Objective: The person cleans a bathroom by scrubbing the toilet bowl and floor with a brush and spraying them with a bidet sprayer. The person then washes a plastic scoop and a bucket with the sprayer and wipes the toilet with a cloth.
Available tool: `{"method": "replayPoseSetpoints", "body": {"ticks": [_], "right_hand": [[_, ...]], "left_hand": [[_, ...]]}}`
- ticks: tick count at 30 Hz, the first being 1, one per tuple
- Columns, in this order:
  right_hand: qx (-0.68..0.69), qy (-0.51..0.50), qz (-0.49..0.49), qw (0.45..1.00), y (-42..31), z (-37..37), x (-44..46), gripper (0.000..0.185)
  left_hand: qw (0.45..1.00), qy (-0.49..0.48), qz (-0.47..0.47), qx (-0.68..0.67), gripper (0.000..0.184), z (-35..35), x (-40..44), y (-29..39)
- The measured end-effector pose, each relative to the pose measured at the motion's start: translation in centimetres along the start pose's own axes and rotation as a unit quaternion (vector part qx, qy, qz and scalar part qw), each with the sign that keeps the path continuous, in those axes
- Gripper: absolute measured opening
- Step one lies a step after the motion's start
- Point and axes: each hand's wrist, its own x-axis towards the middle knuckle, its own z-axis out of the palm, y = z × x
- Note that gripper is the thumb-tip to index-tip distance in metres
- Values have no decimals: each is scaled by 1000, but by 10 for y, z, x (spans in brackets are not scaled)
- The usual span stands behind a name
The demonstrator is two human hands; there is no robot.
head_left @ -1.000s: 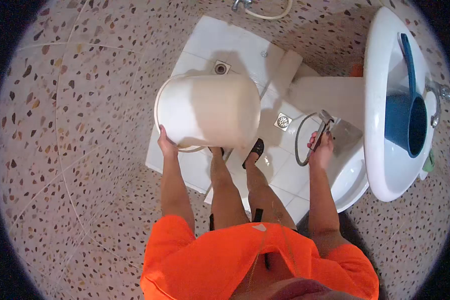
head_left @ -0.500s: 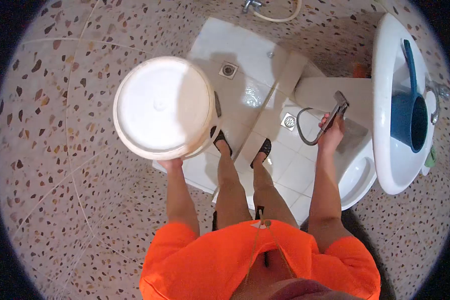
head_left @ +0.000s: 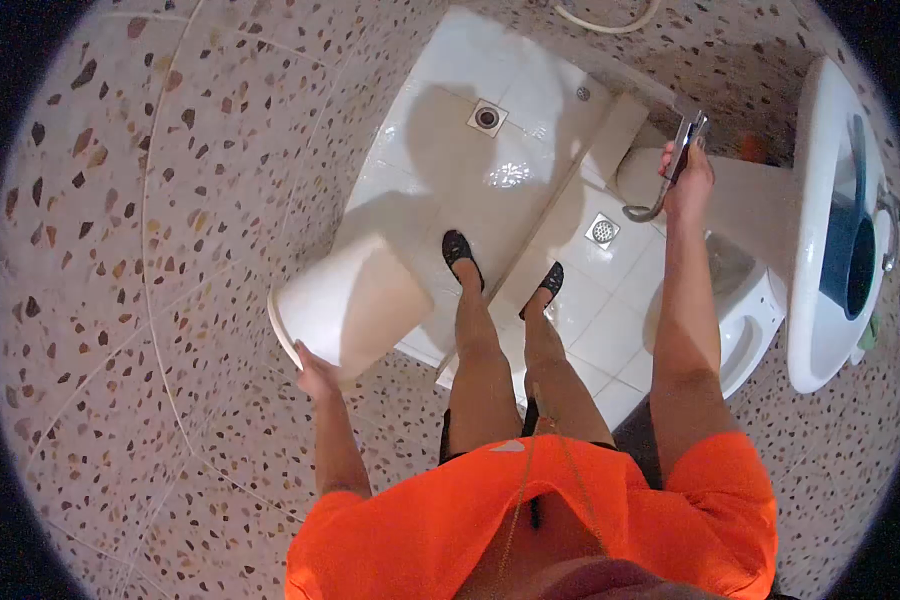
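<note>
My left hand is closed on the edge of a white plastic bucket, tilted on its side at the left near the speckled wall. Its side faces me, and its inside is hidden. Out to the right, my right hand wraps round a chrome handheld sprayer, whose head points up and away from me. A short loop of its metal hose curves below the hand. The sprayer is above the wet white tiled floor; I cannot tell whether water is coming out.
At the right is a white washbasin with a blue long-handled dipper in it. A white toilet stands below. The floor has a square drain, a second drain and a low ledge. Speckled walls surround me.
The bucket has tipped from showing its round flat face to showing its side, and has moved lower. My right hand has lifted the sprayer farther forward. The view has shifted slightly.
</note>
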Motion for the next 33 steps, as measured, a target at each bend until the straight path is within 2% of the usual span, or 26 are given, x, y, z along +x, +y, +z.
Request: {"method": "replayPoseSetpoints", "body": {"ticks": [2,3,4,6,8,9,11,12,16,18,22,24,25,27,29,30,31,33], "right_hand": [[-58,-21,-38,997,1,9,8,23],[-61,-24,-36,997,1,14,8,23],[-67,-36,-43,996,0,19,9,23],[-73,-51,-50,995,1,30,8,22],[-73,-64,-32,995,3,41,9,22],[-75,-65,-32,995,6,47,10,22],[-62,-102,-31,992,11,61,8,20],[-91,-100,-49,990,10,70,4,20],[-83,-141,-73,984,13,97,10,21],[-95,-151,-70,982,6,110,7,22],[-129,-164,-63,976,8,119,14,22],[-135,-165,-59,975,5,127,9,22],[-141,-167,-55,974,4,130,7,21],[-147,-159,-47,975,9,124,9,23],[-155,-150,-39,976,12,111,5,24],[-144,-69,-12,987,14,98,-2,26],[-132,12,14,991,18,83,-7,29],[-46,-1,102,994,54,9,12,33]], "left_hand": [[999,49,19,4,51,-22,13,-17],[998,53,15,4,51,-33,13,-21],[980,50,48,187,47,-44,12,-26],[928,46,76,361,42,-50,13,-34],[982,53,-18,178,38,-47,15,-44],[982,54,-20,177,38,-41,7,-40],[973,6,-15,229,39,-29,-12,-30],[966,25,-1,257,37,-24,-16,-29],[971,-2,42,234,38,-39,-3,-58],[921,22,13,389,40,-43,1,-58],[940,35,4,340,43,-35,-5,-55],[889,48,-21,454,45,-27,-6,-47],[889,48,-21,456,45,-29,-3,-50],[936,10,-29,351,48,-36,9,-64],[949,-11,-36,312,49,-45,24,-81],[962,-31,-41,269,50,-44,26,-80],[962,-32,-42,269,50,-44,27,-80],[950,-34,-9,310,48,-35,21,-73]]}}
